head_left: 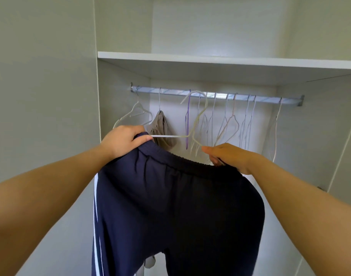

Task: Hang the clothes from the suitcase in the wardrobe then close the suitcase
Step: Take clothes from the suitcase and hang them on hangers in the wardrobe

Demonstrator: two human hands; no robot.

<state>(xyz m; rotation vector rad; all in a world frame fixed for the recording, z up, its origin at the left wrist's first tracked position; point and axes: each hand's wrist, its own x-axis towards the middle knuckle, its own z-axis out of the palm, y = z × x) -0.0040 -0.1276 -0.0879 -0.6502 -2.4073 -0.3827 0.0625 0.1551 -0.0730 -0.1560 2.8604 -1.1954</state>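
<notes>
No legible txt, brand, no. or sign anywhere in view. Navy-blue fabric trousers w/ white side stripes (170, 206): plain cloth, no logo or label readable.
</notes>
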